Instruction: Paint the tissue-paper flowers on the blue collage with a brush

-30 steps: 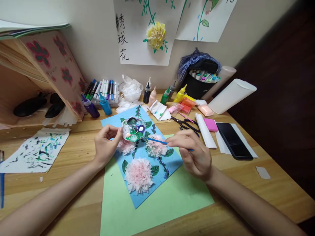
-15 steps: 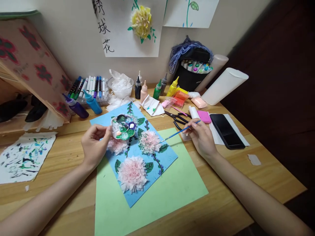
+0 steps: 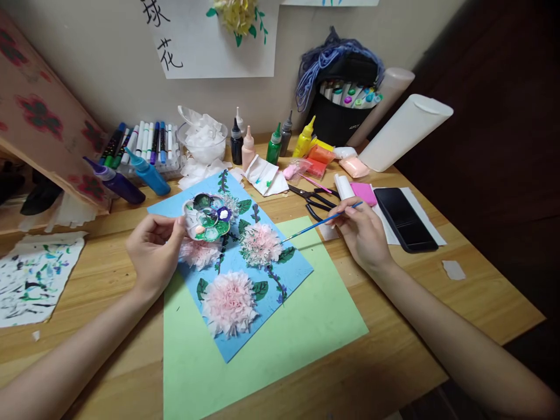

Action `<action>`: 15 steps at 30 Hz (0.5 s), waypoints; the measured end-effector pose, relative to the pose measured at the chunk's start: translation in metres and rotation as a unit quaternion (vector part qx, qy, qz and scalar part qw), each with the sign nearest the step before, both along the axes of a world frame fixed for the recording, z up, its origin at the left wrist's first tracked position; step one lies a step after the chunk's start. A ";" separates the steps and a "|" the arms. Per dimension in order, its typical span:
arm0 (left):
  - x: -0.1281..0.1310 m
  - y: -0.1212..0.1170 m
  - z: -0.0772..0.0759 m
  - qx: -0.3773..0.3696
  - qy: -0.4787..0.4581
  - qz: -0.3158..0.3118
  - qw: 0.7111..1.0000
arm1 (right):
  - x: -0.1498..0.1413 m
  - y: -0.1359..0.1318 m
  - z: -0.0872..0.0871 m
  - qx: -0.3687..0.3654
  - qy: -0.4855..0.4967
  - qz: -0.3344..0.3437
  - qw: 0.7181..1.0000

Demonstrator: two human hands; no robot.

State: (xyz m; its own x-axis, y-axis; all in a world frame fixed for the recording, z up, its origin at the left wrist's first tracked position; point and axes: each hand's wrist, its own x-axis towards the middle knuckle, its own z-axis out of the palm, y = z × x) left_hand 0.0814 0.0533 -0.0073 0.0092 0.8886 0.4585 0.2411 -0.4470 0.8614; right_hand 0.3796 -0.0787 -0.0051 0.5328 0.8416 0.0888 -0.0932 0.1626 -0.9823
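Observation:
My left hand (image 3: 155, 255) grips the rim of a flower-shaped paint palette (image 3: 207, 217), its wells holding green, dark, white and purple paint. The palette is over the upper part of a blue sheet (image 3: 245, 332) with pink tissue-paper flowers (image 3: 230, 304), painted leaves and stems. Pinched in my right hand (image 3: 359, 236) is a thin blue paintbrush (image 3: 317, 223). Its tip points left, at the right edge of a pink flower (image 3: 261, 244) flecked with green; whether it touches cannot be told. Under the blue sheet lies a larger pale green sheet (image 3: 306, 344).
Paint bottles (image 3: 273, 144), a bowl of white tissue (image 3: 203, 140) and markers (image 3: 149, 143) line the wall side. Scissors (image 3: 317, 204), a phone (image 3: 405, 220) and a white bottle (image 3: 406, 133) are on the right. A paint-stained cloth (image 3: 39, 280) lies at left.
The brush has swung from beside the palette to the flower's right side, my right hand shifting right and its grip turning. My left hand still holds the palette. The camera view has also shifted.

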 end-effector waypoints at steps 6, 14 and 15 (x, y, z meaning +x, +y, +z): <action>0.000 0.000 -0.001 0.005 0.009 0.010 1.000 | -0.002 0.002 -0.002 -0.019 0.005 -0.005 1.000; 0.000 -0.002 0.002 -0.010 0.013 0.001 1.000 | 0.000 0.001 0.000 -0.023 -0.026 0.005 0.999; 0.000 -0.002 0.003 -0.014 0.013 -0.001 1.000 | 0.000 0.001 0.000 -0.022 -0.029 0.001 0.999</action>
